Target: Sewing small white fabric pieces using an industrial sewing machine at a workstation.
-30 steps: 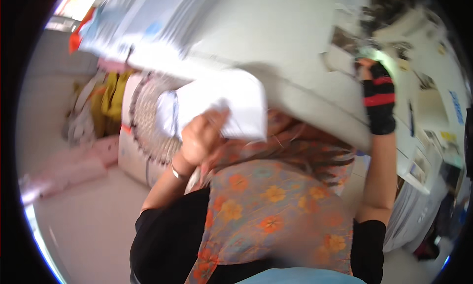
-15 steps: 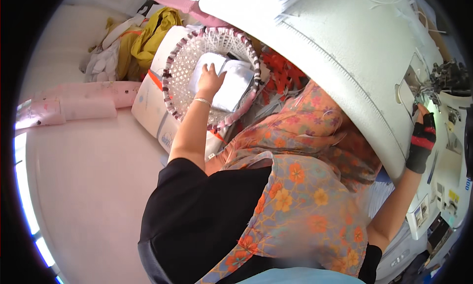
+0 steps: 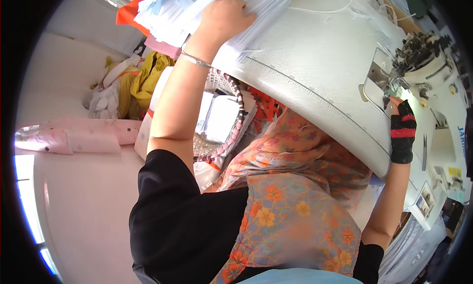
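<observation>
My left hand [image 3: 224,20] is over a stack of thin white sheets, seemingly cloth [image 3: 263,22], at the far edge of the pale table. Its fingers are curled down onto the stack and their tips are hidden, so what they grip cannot be made out. On the right, my right hand [image 3: 403,128], in a black and red fingerless glove, lies on the bed of a sewing machine [image 3: 419,57]. Its bare fingertips stretch out flat beside the needle area, with nothing visible in them. Behind my left forearm stands a woven basket [image 3: 240,106] holding folded white pieces [image 3: 219,119].
The white table [image 3: 315,57] has a ruler strip along its curved near edge. Red scraps [image 3: 266,104] lie beneath that edge. Yellow and white cloths [image 3: 148,79] are heaped at the left, near a pink wrapped roll [image 3: 93,136]. White strips [image 3: 367,8] lie at the table's back.
My left hand has left the basket's folded white pieces and moved up to the stack on the table, its fingers now curled. My right hand stays by the needle area while the whole view has shifted.
</observation>
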The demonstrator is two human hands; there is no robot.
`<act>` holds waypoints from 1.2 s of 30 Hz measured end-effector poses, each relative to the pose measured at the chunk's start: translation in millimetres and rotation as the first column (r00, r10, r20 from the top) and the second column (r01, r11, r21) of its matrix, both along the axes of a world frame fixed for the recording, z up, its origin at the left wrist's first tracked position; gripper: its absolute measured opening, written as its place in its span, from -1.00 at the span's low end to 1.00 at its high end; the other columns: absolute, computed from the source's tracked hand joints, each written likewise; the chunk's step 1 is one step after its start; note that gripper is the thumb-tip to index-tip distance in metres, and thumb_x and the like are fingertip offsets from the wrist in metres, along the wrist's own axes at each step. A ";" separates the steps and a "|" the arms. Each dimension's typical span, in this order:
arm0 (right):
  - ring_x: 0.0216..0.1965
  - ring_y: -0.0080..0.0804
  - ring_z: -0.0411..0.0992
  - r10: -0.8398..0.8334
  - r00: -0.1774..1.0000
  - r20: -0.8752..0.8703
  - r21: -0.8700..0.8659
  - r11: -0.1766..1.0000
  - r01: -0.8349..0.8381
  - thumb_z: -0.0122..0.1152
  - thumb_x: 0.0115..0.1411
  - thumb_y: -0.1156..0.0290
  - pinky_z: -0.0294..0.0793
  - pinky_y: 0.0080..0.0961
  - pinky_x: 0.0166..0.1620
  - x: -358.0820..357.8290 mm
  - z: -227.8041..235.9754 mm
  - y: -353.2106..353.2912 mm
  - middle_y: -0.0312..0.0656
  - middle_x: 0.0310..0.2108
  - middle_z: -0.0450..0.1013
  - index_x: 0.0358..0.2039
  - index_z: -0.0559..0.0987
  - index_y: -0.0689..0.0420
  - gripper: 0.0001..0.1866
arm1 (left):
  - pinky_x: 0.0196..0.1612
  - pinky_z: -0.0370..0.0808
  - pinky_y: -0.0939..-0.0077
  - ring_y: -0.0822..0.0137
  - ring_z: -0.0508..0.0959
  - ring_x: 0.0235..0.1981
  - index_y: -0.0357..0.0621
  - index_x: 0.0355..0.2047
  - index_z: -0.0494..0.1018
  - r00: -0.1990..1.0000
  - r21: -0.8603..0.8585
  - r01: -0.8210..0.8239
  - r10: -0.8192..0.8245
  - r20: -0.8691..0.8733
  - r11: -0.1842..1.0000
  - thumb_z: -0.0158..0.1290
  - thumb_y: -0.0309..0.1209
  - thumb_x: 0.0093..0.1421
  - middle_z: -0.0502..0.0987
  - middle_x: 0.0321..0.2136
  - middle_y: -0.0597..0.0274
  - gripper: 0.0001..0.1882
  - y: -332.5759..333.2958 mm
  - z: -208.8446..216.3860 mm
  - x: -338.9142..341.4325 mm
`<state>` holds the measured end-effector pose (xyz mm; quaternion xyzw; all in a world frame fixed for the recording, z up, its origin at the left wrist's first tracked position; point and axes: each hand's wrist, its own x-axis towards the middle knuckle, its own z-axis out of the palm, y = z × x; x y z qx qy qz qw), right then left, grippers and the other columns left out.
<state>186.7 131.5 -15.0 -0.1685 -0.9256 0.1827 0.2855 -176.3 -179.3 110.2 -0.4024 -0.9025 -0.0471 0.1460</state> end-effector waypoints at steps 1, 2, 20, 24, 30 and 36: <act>-0.08 -0.13 0.52 -0.006 1.000 -0.013 0.001 1.000 0.006 0.06 0.27 0.57 0.46 -0.34 0.04 1.3 -0.9 2.6 -0.06 -0.15 0.56 -0.13 0.63 0.13 -0.78 | -0.11 0.52 0.20 0.01 0.59 -0.19 -0.12 -0.22 0.61 0.999 0.014 0.001 0.000 -0.052 1.000 0.02 -0.27 0.22 0.62 -0.24 0.06 -0.74 1.6 -3.3 -4.9; -0.06 -0.14 0.51 0.013 1.000 -0.006 0.010 1.000 -0.013 0.05 0.29 0.54 0.45 -0.34 0.06 1.9 -0.8 3.0 -0.07 -0.14 0.57 -0.13 0.62 0.13 -0.78 | -0.11 0.52 0.20 0.01 0.59 -0.19 -0.12 -0.22 0.61 0.998 0.015 0.006 -0.005 -0.063 1.000 0.02 -0.27 0.22 0.62 -0.24 0.06 -0.74 2.7 -4.3 -11.0; -0.08 -0.15 0.52 0.066 0.997 -0.030 0.057 0.996 -0.065 0.07 0.28 0.55 0.46 -0.35 0.03 0.3 7.3 -9.0 -0.09 -0.14 0.56 -0.14 0.62 0.13 -0.80 | -0.09 0.50 0.15 -0.11 0.59 -0.20 -0.19 -0.14 0.57 0.997 -0.072 0.080 -0.078 0.022 0.994 -0.01 -0.36 0.12 0.61 -0.27 -0.11 -0.67 9.2 20.9 -52.8; -0.14 -0.11 0.52 0.053 0.996 -0.068 0.068 0.997 -0.048 0.14 0.24 0.51 0.48 -0.34 -0.03 0.2 9.2 -13.7 -0.08 -0.21 0.56 -0.21 0.63 0.15 -0.85 | -0.06 0.52 0.16 -0.04 0.61 -0.21 -0.08 -0.12 0.60 0.969 -0.079 0.234 -0.238 -0.059 0.969 -0.02 -0.40 0.11 0.63 -0.27 -0.05 -0.67 37.9 30.4 -22.6; -0.16 -0.07 0.51 0.029 0.994 -0.105 0.131 0.991 -0.015 0.20 0.17 0.50 0.51 -0.29 -0.05 10.9 11.1 -18.6 -0.11 -0.22 0.56 -0.21 0.65 0.10 -0.82 | -0.12 0.47 0.01 -0.16 0.57 -0.27 -0.24 -0.15 0.56 0.620 0.116 0.732 -0.727 0.294 0.671 0.02 -0.41 0.07 0.59 -0.36 -0.17 -0.66 93.5 -33.5 136.6; 0.02 0.01 0.44 0.142 0.990 0.002 0.113 0.984 -0.141 0.12 0.02 0.65 0.43 -0.19 0.09 19.5 17.8 -74.0 -0.04 0.02 0.48 -0.06 0.57 0.13 -0.59 | -0.17 0.46 0.04 -0.17 0.53 -0.25 -0.26 -0.27 0.52 0.479 0.250 0.673 -0.667 0.571 0.697 0.04 -0.29 0.19 0.56 -0.33 -0.15 -0.74 107.6 -67.0 203.7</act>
